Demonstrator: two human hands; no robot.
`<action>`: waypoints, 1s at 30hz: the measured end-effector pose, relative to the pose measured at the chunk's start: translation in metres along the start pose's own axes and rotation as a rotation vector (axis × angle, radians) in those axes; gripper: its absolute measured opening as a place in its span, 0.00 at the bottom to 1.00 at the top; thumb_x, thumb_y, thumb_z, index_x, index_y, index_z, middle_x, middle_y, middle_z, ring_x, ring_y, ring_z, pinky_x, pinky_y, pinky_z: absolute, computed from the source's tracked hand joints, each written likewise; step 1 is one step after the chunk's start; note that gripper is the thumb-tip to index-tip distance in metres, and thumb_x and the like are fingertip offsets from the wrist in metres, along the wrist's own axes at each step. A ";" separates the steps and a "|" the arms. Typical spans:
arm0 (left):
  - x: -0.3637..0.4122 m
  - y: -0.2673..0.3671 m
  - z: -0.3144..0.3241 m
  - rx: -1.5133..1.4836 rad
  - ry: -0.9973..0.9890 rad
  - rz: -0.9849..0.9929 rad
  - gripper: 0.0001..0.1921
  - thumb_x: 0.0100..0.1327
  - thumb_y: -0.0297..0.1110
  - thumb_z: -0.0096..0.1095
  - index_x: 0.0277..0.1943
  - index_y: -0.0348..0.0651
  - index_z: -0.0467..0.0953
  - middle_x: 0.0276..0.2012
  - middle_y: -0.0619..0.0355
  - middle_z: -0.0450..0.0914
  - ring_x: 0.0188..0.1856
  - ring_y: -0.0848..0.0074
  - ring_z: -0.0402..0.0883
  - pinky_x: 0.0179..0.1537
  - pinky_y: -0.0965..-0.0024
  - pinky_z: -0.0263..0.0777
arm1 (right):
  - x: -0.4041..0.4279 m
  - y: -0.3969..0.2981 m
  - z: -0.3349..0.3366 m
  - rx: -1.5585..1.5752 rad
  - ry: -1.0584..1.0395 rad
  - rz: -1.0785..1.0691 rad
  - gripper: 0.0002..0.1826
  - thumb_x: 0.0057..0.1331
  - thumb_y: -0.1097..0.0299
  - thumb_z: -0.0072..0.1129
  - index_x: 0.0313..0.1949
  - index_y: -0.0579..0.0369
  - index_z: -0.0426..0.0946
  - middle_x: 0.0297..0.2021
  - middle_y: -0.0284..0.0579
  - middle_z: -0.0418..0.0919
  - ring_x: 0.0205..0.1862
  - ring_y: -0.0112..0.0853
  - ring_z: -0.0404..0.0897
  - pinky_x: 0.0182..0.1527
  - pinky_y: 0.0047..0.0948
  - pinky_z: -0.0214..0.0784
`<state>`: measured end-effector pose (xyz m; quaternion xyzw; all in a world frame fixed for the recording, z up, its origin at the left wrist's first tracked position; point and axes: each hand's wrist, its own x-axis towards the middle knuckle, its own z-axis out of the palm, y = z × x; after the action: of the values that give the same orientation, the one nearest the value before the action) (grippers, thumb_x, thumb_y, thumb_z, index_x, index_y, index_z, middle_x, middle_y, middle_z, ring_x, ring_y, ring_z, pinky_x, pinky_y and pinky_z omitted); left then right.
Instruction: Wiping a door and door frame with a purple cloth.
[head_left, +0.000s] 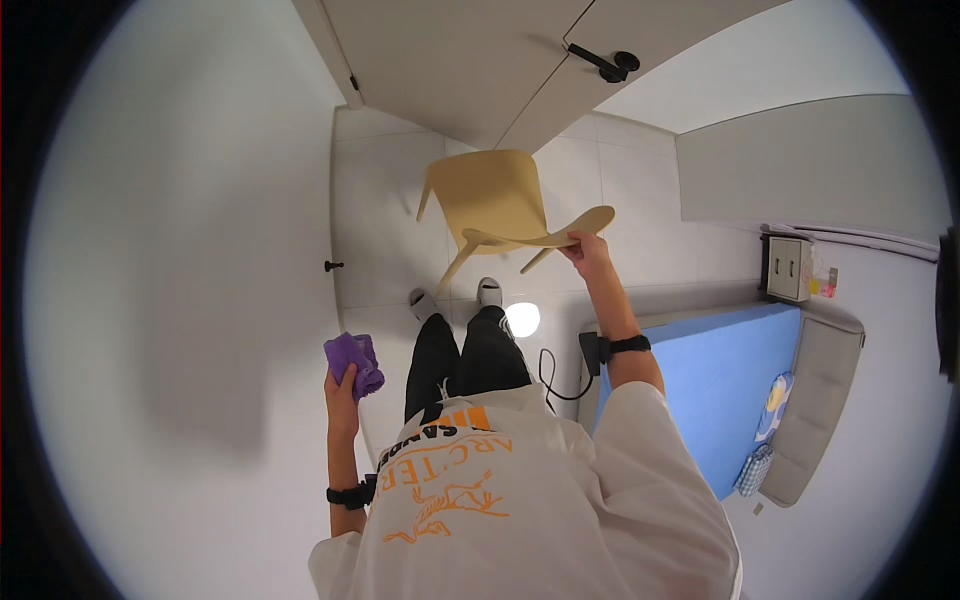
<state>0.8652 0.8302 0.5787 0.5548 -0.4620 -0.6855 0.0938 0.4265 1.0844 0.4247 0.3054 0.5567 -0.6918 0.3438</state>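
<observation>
A folded purple cloth is held in my left hand, close to the white wall at the left. My right hand grips the top edge of the backrest of a yellow chair. The chair stands upright on the tiled floor in front of my feet, its seat towards the door and its backrest nearer to me. Some of its legs show at the sides; part of the underside is hidden.
A pale door with a black lever handle is just beyond the chair. A black doorstop juts out at the left wall. To the right are a bed with a blue mattress and a bedside cabinet.
</observation>
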 end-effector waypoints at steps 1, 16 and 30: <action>0.001 -0.001 0.001 -0.014 0.008 -0.003 0.17 0.70 0.31 0.52 0.58 0.32 0.67 0.47 0.53 0.78 0.47 0.70 0.80 0.52 0.68 0.73 | 0.002 0.004 -0.005 0.001 0.000 0.002 0.06 0.61 0.80 0.51 0.38 0.68 0.72 0.36 0.56 0.77 0.36 0.45 0.81 0.41 0.42 0.81; 0.055 -0.013 0.035 0.047 -0.048 -0.006 0.18 0.70 0.32 0.54 0.59 0.33 0.68 0.49 0.55 0.77 0.49 0.73 0.77 0.53 0.70 0.71 | -0.013 0.045 -0.054 0.112 0.004 -0.055 0.10 0.59 0.78 0.57 0.41 0.67 0.73 0.37 0.51 0.79 0.40 0.41 0.81 0.46 0.40 0.78; 0.075 -0.045 0.060 0.172 -0.043 -0.045 0.17 0.69 0.32 0.55 0.57 0.33 0.68 0.48 0.55 0.77 0.47 0.74 0.78 0.51 0.71 0.73 | 0.039 0.064 -0.110 -0.137 -0.160 -0.050 0.16 0.57 0.76 0.56 0.45 0.71 0.73 0.38 0.53 0.79 0.40 0.42 0.82 0.44 0.41 0.79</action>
<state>0.8044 0.8384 0.4922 0.5564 -0.5085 -0.6568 0.0203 0.4608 1.1772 0.3357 0.2110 0.5810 -0.6826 0.3899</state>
